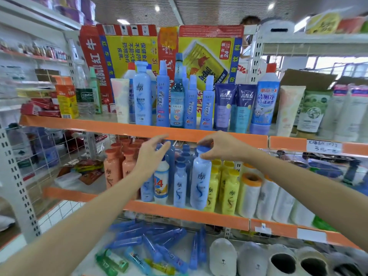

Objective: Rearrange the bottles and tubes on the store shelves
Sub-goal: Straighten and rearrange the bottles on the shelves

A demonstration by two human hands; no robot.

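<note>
My right hand [221,145] grips the blue cap of a tall pale-blue shampoo bottle [200,182] at the front of the middle shelf [179,211]. My left hand [152,154] reaches in with straight fingers and holds nothing, just above a white bottle marked 84 [161,182]. More pale-blue bottles [180,185] stand between the two. Orange-pink bottles [115,168] stand to the left, yellow bottles [229,190] to the right. On the upper shelf [139,129] stand blue spray bottles [163,96] and purple tubes [224,106].
Blue tubes [143,239] lie scattered on the bottom shelf beside grey slippers [225,259]. White rolls with orange ends [251,194] stand right of the yellow bottles. Red Bull cartons [207,54] back the upper shelf. Boxes [66,100] sit at the upper left.
</note>
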